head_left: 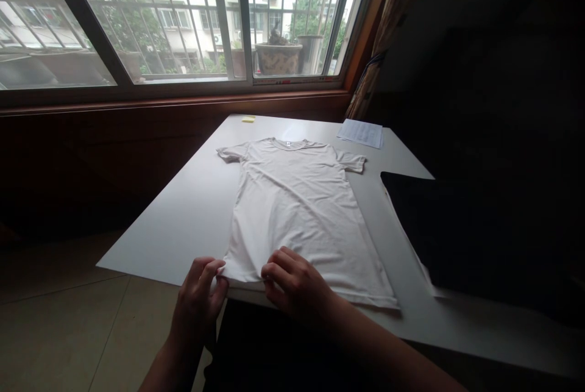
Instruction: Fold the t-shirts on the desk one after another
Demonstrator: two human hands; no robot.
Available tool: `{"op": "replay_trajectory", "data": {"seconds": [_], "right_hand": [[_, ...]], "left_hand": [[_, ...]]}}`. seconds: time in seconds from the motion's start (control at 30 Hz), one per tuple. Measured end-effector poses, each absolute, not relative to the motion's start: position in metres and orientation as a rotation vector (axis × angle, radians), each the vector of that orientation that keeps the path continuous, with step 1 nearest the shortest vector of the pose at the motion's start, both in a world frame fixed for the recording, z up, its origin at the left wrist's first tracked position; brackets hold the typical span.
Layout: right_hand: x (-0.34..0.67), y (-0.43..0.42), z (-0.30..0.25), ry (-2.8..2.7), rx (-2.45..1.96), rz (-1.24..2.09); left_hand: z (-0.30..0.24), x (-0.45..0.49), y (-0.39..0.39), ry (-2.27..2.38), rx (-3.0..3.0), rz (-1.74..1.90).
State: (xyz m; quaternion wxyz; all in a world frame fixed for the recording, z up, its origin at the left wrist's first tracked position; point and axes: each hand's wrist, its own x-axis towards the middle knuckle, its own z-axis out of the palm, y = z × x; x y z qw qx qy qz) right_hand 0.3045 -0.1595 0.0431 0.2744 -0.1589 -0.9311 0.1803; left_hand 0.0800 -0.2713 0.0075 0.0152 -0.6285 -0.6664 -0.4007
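Observation:
A white T-shirt (297,209) lies flat on the white table (192,215), collar toward the window and hem at the near edge. My left hand (197,300) pinches the hem's near left corner, fingers closed on the cloth. A little to the right along the same hem, my right hand (297,285) has its fingers curled down onto the fabric and gripping it.
A dark cloth or board (457,233) covers the table's right side. A sheet of paper (361,133) lies at the far right corner and a small yellow note (248,119) at the far edge. Behind stands a window with plant pots (278,57). Tiled floor lies to the left.

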Motion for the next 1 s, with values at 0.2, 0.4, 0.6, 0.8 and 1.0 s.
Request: {"op": "replay_trajectory", "data": {"seconds": [0.2, 0.4, 0.6, 0.8, 1.0], "right_hand": [[0.318, -0.159, 0.036, -2.593, -0.47, 0.474], [0.32, -0.158, 0.028, -2.72, -0.462, 0.505], [0.325, -0.156, 0.034, -2.746, -0.36, 0.577], [0.343, -0.155, 0.039, -2.736, -0.381, 0.541], [0.399, -0.144, 0.03, -2.685, -0.643, 0.506]], "left_hand": [[0.007, 0.066, -0.279, -1.932, -2.061, -1.166], [0.0, 0.046, -0.286, -1.809, -2.21, -1.033], [0.006, 0.036, -0.283, -1.771, -2.422, -0.876], [0.012, 0.035, -0.275, -1.793, -2.518, -0.755], [0.013, 0.034, -0.274, -1.801, -2.55, -0.779]]}}
